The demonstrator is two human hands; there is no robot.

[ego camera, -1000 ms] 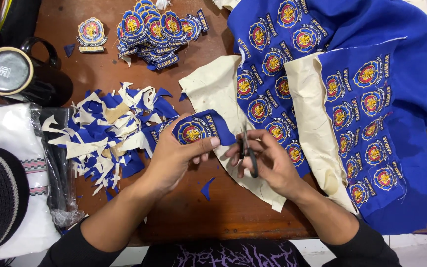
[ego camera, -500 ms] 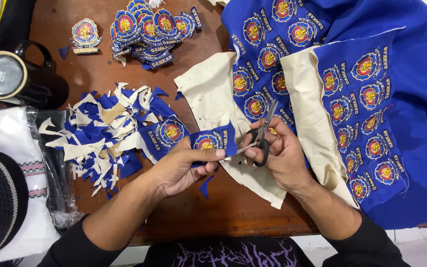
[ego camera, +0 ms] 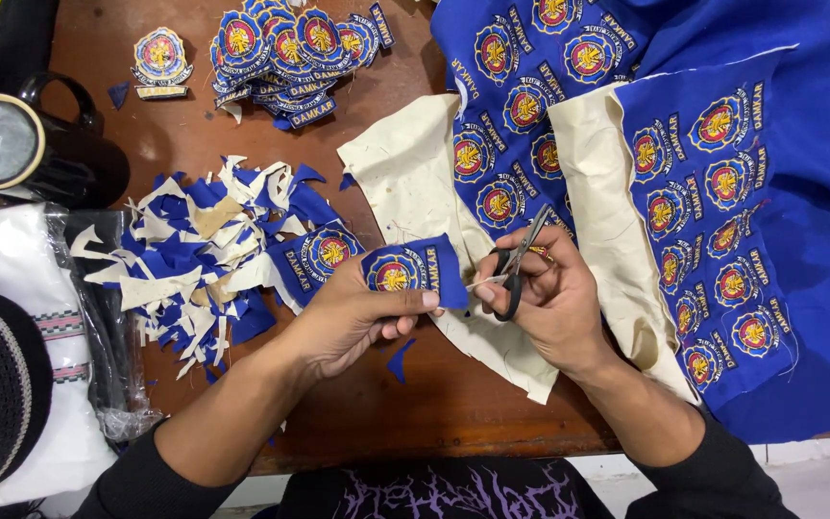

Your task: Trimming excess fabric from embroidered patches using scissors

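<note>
- Blue cloth sheet [ego camera: 722,192] covered in round embroidered badges fills the counter [ego camera: 415,404] from 12 to 4 o'clock, its cream backing folded over.
- Scrap heap [ego camera: 204,259] of blue and cream offcuts lies at 9 o'clock.
- Pile of cut badges [ego camera: 290,48] sits at 11 o'clock, above the scraps.
- Black mug [ego camera: 21,144] stands at 10 o'clock.
- Left hand [ego camera: 348,322] pinches a cut-out badge piece [ego camera: 415,269] at centre, thumb against fingertips.
- Right hand [ego camera: 554,308], fingers curled, grips black-handled scissors [ego camera: 516,264], blades pointing toward 1 o'clock, just beside the piece.
</note>
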